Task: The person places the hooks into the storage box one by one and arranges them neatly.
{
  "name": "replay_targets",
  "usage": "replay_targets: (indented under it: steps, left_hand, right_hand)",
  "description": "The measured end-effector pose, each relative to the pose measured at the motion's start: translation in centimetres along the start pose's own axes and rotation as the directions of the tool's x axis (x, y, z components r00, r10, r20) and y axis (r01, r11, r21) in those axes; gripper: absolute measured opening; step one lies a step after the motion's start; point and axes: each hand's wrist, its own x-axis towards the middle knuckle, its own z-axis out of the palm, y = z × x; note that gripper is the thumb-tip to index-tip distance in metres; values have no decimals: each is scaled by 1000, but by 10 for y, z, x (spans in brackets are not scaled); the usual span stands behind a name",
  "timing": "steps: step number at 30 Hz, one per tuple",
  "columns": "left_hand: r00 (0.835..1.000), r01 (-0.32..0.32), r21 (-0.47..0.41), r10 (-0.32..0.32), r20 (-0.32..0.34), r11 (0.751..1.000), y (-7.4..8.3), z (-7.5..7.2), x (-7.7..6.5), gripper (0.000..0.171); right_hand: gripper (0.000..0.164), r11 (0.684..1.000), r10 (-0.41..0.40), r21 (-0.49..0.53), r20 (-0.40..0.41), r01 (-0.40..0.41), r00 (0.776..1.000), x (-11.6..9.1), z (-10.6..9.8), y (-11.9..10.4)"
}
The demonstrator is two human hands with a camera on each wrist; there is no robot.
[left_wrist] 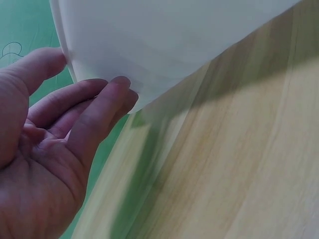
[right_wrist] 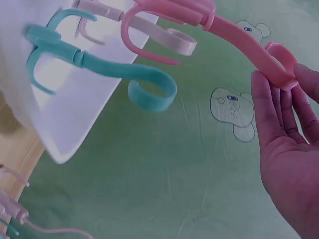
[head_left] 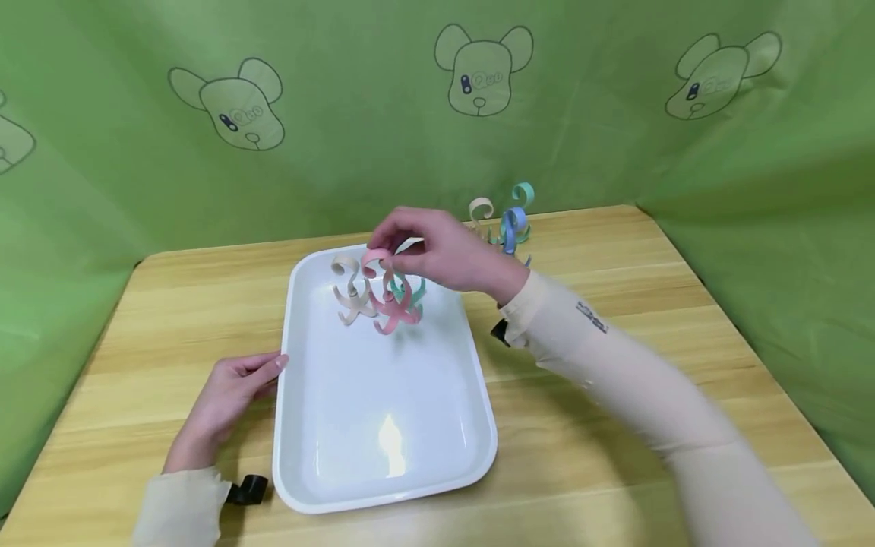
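Observation:
My right hand (head_left: pixel 447 251) pinches the curled top of a pink plastic hook (head_left: pixel 393 308) with several curved prongs, over the far part of a white tray (head_left: pixel 369 425). In the right wrist view, thumb and fingertips meet on the curl of the pink hook (right_wrist: pixel 244 47). Beside it in the tray are a cream hook (head_left: pixel 354 300) and a teal hook (head_left: pixel 418 292), partly hidden behind the pink one. At the tray's left side, my left hand (head_left: pixel 229 395) holds the rim, its thumb on the edge and fingers against the outer wall (left_wrist: pixel 129 59).
Beyond my right wrist, on the wooden table (head_left: pixel 588 456), stand a cream hook (head_left: pixel 481 207), a blue hook (head_left: pixel 510 232) and a teal hook (head_left: pixel 524 194), partly hidden by the hand. Green cloth (head_left: pixel 369 152) with mouse-head drawings encloses the back and sides.

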Motion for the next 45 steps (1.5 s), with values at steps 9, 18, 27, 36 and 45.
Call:
replay_targets:
  steps: [9,18,27,36,45]
  left_hand:
    - [1000,-17,-14,17,4,1000,-1,1,1,45]
    - [1000,-18,-27,18,-1,999,-3,0,1,45]
    - [1000,-12,-11,12,-3,1000,-2,0,0,45]
    - [1000,2,5,-2,-3,1000,-1,-1,1,46]
    - [1000,-3,2,3,4,1000,-2,-2,2,45]
  right_hand:
    - [20,997,25,-69,59,-21,998,11,14,5]
    - [17,992,42,-125,159,-22,986,24,36,12]
    - [14,987,80,-155,207,-49,975,28,54,17]
    - [11,989,116,-118,254,-88,960,25,61,27]
    - [15,988,114,-132,265,-81,958,26,58,28]
